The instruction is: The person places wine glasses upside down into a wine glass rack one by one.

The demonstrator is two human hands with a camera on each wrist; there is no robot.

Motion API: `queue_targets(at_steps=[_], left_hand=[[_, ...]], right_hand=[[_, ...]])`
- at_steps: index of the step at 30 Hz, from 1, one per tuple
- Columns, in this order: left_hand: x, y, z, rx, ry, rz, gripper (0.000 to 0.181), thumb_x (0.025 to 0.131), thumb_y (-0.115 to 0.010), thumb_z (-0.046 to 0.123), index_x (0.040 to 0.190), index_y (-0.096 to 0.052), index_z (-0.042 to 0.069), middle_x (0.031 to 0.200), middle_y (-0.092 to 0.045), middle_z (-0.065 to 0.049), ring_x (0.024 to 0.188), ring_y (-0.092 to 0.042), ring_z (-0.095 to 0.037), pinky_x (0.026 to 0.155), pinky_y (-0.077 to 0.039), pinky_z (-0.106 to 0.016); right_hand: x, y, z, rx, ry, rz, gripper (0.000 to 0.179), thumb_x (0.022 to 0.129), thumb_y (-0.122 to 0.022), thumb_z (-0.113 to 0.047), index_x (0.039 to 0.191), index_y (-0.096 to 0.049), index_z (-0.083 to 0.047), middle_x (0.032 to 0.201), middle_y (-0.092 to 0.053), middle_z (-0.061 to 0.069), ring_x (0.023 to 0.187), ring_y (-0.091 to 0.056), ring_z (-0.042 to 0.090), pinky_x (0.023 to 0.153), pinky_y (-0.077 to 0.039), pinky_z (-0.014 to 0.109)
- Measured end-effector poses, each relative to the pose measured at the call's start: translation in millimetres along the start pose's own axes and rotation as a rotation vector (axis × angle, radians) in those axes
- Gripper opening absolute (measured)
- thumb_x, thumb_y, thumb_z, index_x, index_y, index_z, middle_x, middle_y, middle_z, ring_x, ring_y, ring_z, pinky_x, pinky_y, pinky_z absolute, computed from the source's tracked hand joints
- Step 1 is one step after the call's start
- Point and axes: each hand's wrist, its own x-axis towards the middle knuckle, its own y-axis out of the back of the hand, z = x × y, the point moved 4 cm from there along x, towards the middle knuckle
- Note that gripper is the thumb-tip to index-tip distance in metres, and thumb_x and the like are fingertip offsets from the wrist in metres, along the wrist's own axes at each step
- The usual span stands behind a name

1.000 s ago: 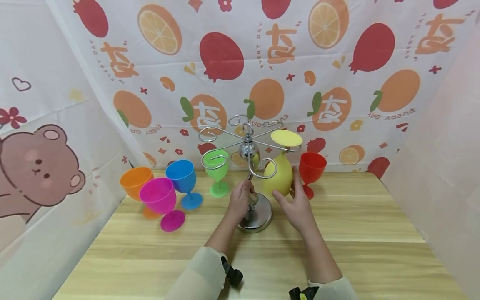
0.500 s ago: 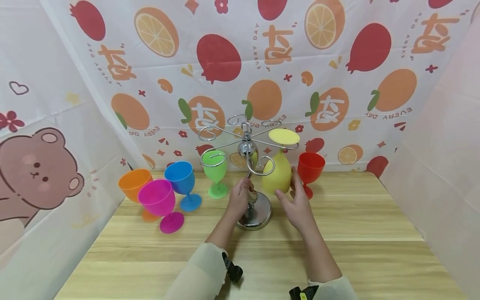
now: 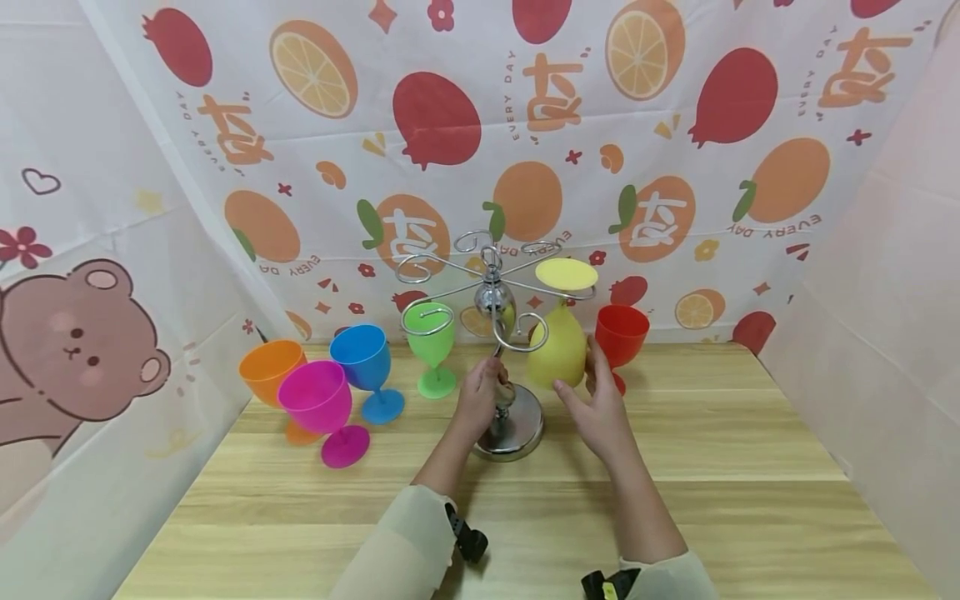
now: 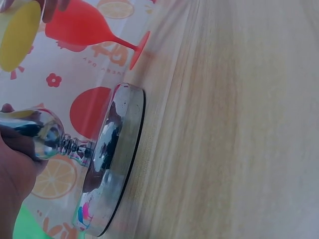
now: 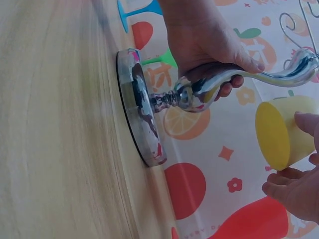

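A chrome cup rack (image 3: 513, 433) stands upright on the table, with curled wire arms spreading from its top. My left hand (image 3: 474, 398) grips its stem just above the round base, fingers wrapped round the metal in the right wrist view. Upside down, a yellow goblet (image 3: 557, 350) hangs by its foot in the rack's right-hand wire arm, its bowl mouth facing down. My right hand (image 3: 600, 412) holds the bowl from the right, thumb and fingers near the rim. In the right wrist view the thumb lies on the side of the goblet (image 5: 272, 137) and fingertips meet its rim.
Just right of the yellow goblet stands a red goblet (image 3: 622, 333). Behind the rack at left is a green goblet (image 3: 437, 379). Farther left, blue (image 3: 363, 358), magenta (image 3: 317, 398) and orange (image 3: 264, 375) goblets stand close together. A fruit-print cloth (image 3: 525, 192) hangs behind the wooden table (image 3: 675, 517).
The yellow goblet and my right hand have shifted very slightly to the right since half a second ago. My left hand keeps its grip on the stem; the head view has tilted a little.
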Motion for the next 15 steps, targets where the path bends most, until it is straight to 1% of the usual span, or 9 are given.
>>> queue_targets(at_steps=[5, 9, 12, 15], left_hand=[[0.3, 1.2, 2.0, 0.0, -0.021, 0.008, 0.046, 0.108, -0.029, 0.02, 0.091, -0.056, -0.013, 0.094, -0.06, -0.031, 0.091, -0.057, -0.034, 0.082, -0.043, -0.032], [0.7, -0.4, 1.6, -0.003, -0.027, 0.011, 0.047, 0.109, -0.029, 0.02, 0.09, -0.055, -0.014, 0.093, -0.061, -0.031, 0.089, -0.057, -0.034, 0.08, -0.044, -0.032], [0.0, -1.3, 0.7, -0.004, -0.031, 0.013, 0.046, 0.109, -0.029, 0.019, 0.089, -0.054, -0.014, 0.091, -0.061, -0.031, 0.087, -0.058, -0.032, 0.08, -0.045, -0.032], [-1.3, -0.9, 0.2, -0.01, -0.027, 0.017, 0.046, 0.109, -0.029, 0.019, 0.088, -0.054, -0.014, 0.091, -0.061, -0.031, 0.087, -0.058, -0.032, 0.08, -0.045, -0.032]], right_hand=[[1.0, 4, -1, -0.006, -0.015, 0.008, 0.086, 0.091, -0.07, -0.035, 0.158, -0.016, -0.026, 0.155, -0.035, 0.008, 0.144, -0.032, 0.031, 0.115, -0.032, 0.052], [1.3, 12, -1, -0.035, -0.026, 0.036, 0.083, 0.091, -0.067, -0.045, 0.157, -0.02, -0.026, 0.156, -0.035, 0.007, 0.145, -0.032, 0.031, 0.114, -0.035, 0.049], [2.7, 19, -1, -0.102, -0.011, 0.051, 0.082, 0.091, -0.063, -0.053, 0.157, -0.023, -0.024, 0.157, -0.034, 0.007, 0.143, -0.035, 0.032, 0.109, -0.041, 0.05], [6.2, 28, -4, -0.188, 0.034, 0.079, 0.079, 0.093, -0.059, -0.054, 0.156, -0.026, -0.02, 0.157, -0.035, 0.008, 0.14, -0.038, 0.035, 0.1, -0.048, 0.054]])
